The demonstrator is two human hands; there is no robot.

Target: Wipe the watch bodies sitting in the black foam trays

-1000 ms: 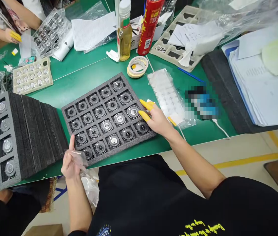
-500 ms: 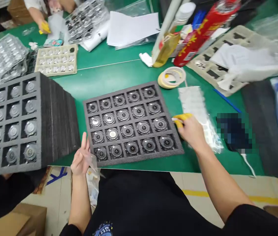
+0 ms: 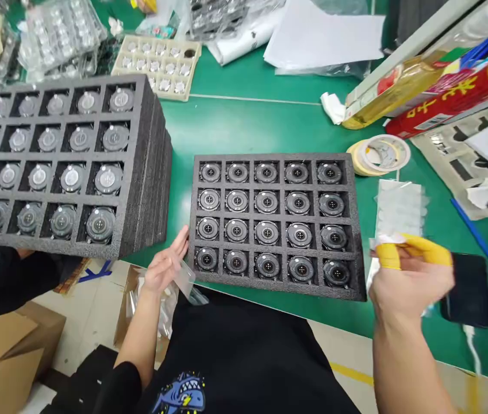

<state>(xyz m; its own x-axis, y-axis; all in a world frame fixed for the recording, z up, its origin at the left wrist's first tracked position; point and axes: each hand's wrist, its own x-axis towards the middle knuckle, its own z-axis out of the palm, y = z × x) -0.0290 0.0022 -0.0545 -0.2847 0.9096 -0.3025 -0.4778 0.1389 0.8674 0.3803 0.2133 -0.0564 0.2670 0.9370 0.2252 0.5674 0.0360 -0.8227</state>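
A dark foam tray point(image 3: 269, 219) with rows of round watch-like parts lies on the green table. At its lower left corner, my left hand point(image 3: 166, 265) holds a clear plastic film point(image 3: 187, 283), its fingers pressed together. My right hand point(image 3: 411, 270) is right of the tray, with yellow covers on its fingertips; thumb and finger pinch a small white piece point(image 3: 389, 238). Beneath and beyond that hand lies a sheet of clear strips with pale round stickers point(image 3: 399, 207).
Stacked foam trays point(image 3: 151, 172) stand at left. Behind are a beige tray point(image 3: 194, 72), papers point(image 3: 325, 34) and tape rolls point(image 3: 381, 155). A bottle point(image 3: 392, 86) and red can point(image 3: 454, 95) are at upper right; a phone point(image 3: 470, 293) lies at right. Open cardboard box point(image 3: 6, 356) below.
The view has shifted and turned. My right hand has moved away from the foam tray's right edge, toward the sticker sheet. My left hand remains by the tray's left side with the film.
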